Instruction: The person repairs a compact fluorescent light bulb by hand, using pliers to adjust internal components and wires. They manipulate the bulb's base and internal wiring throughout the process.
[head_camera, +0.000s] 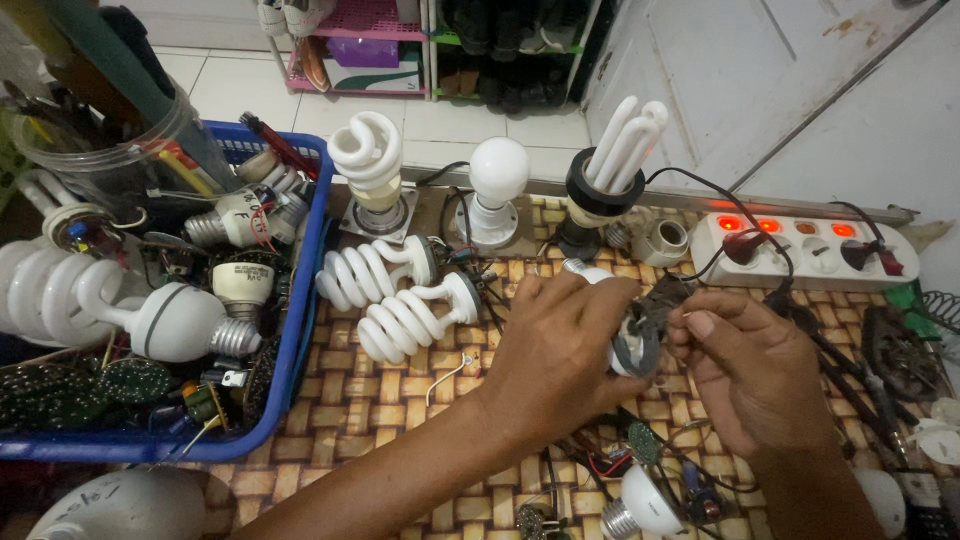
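My left hand (560, 345) is wrapped around a white lamp bulb body (598, 277) with a grey open base (634, 350), held above the woven mat. My right hand (752, 372) pinches the rim of that base with thumb and fingers, right against the left hand. Thin black wires run from the base toward the right. Two loose spiral fluorescent lamps (400, 300) lie just left of my left hand.
A blue basket (300, 340) full of old lamps and parts stands at left. Three lamps stand in holders at the back: a spiral lamp (368, 160), a round bulb (498, 175), a tube lamp (622, 150). A white power strip (805, 250) with lit red switches lies at right. Small circuit boards litter the near edge.
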